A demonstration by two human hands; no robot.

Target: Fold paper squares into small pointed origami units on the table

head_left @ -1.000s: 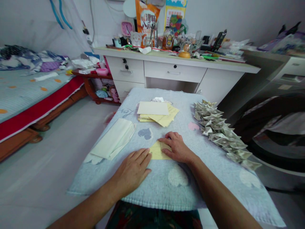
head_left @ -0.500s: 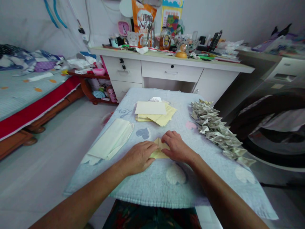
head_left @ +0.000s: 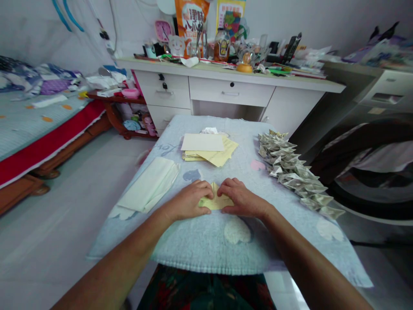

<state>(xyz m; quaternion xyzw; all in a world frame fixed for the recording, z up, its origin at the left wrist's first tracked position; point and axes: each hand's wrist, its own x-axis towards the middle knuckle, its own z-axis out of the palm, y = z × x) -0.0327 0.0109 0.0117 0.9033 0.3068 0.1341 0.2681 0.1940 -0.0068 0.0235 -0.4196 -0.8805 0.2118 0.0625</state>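
A small piece of folded yellow paper (head_left: 215, 202) lies on the cloth-covered table, its peaked top showing between my hands. My left hand (head_left: 193, 199) grips its left side, fingers curled over the top and thumb along the lower edge. On the right side my right hand (head_left: 240, 198) holds it the same way, with bent fingers above and the thumb low. The fingertips cover both ends of the paper. Beyond them sits a stack of yellow sheets (head_left: 222, 156) with a pale card (head_left: 202, 142) on top.
Left of my hands is a folded pale sheet bundle (head_left: 150, 185). Rows of folded paper pieces (head_left: 292, 170) stand along the table's right side. A crumpled white tissue (head_left: 209, 130) lies behind the stack. Farther back is a cluttered white desk (head_left: 230, 90), with a front-loading washing machine (head_left: 380, 142) at right.
My left hand has shifted slightly up and its fingers are more curled. My right thumb has moved down to the paper's lower edge. More of the yellow paper shows between the hands.
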